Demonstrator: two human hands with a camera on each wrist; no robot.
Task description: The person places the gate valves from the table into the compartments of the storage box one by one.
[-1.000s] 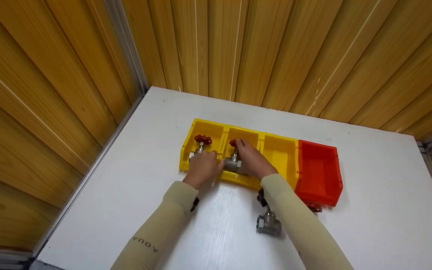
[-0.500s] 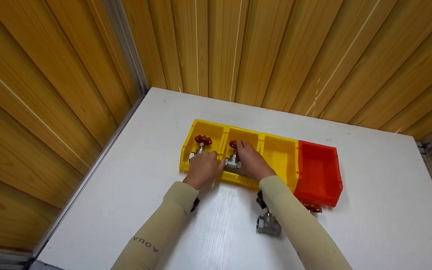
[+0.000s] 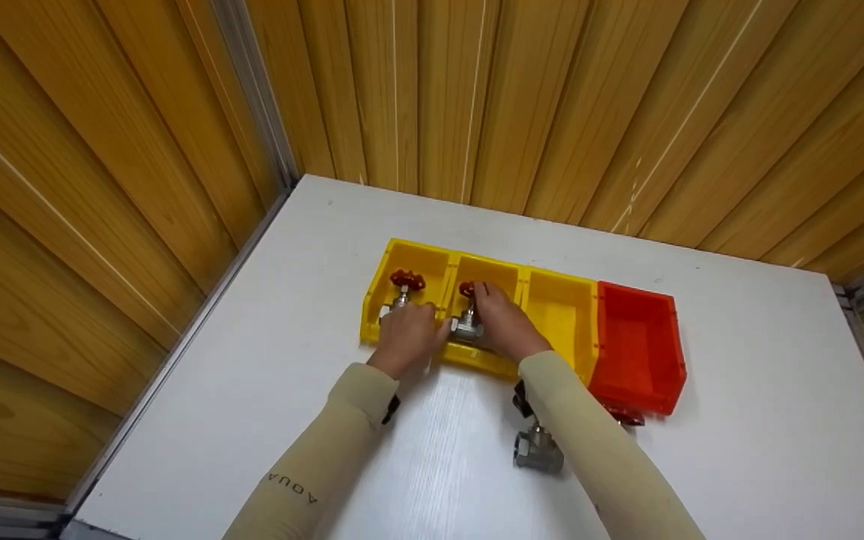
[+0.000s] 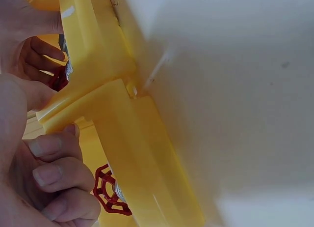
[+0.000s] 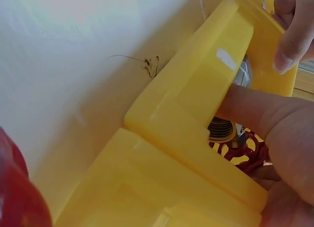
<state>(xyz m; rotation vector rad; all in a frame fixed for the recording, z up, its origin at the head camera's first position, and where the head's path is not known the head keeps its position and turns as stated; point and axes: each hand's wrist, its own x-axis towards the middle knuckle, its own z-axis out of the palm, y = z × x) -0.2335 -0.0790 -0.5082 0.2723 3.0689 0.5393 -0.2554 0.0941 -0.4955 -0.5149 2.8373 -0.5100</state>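
Note:
In the head view my left hand (image 3: 406, 331) is at the front of the wall between the left and middle yellow bins. The left wrist view shows its thumb and curled fingers pinching the yellow bin edge (image 4: 78, 105). My right hand (image 3: 505, 324) reaches into the middle yellow bin (image 3: 477, 358), holding a metal gate valve (image 3: 466, 328) with a red handwheel. Its thumb lies against the valve body in the right wrist view; the fingers go behind the red handwheel (image 5: 248, 152). Another red-wheeled valve (image 3: 406, 280) lies in the left bin, partly hidden by my left hand.
A third yellow bin (image 3: 558, 281) and a red bin (image 3: 673, 315) continue the row to the right. In front, a metal valve with a black handle (image 3: 538, 453) lies on the white table (image 3: 252, 360). A red handwheel (image 3: 625, 415) peeks out beyond my right sleeve.
Almost nothing differs. My right hand and forearm have shifted very slightly; the left hand keeps its place on the bin edge, and the valves stay where they were.

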